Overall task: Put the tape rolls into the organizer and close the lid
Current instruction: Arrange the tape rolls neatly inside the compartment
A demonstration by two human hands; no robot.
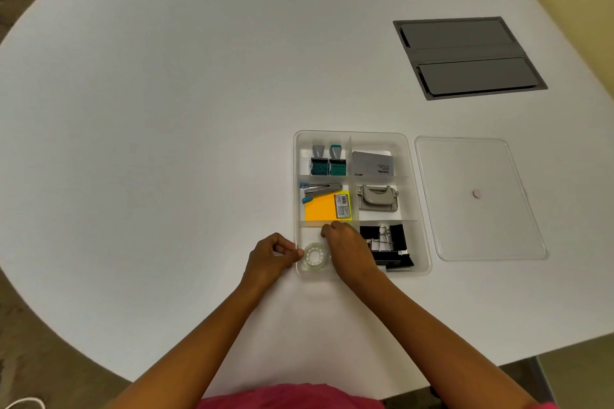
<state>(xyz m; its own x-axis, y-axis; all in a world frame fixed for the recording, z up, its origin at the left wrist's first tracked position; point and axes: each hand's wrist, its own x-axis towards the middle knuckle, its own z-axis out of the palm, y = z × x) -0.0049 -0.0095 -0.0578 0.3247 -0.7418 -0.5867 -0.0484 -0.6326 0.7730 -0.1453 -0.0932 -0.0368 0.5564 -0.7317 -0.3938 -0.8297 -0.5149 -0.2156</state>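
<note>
A clear tape roll (315, 257) lies flat in the front-left compartment of the clear plastic organizer (419, 209). My left hand (274, 254) is at the organizer's left wall, its fingers curled and its pinched fingertips on the roll's left edge. Inside the same compartment, my right hand (347, 244) rests against the roll's right side. Its fingers are curled toward the back divider, and whatever lies under that palm is hidden. The clear lid (498, 226) lies flat on the table to the right of the organizer, with a small pink dot at its middle.
The other compartments hold two stamps (327, 163), a grey box (373, 164), a stapler (320, 189), orange sticky notes (320, 209), a hole punch (377, 197) and black binder clips (390, 242). A grey hatch (468, 56) is set into the white round table (166, 109).
</note>
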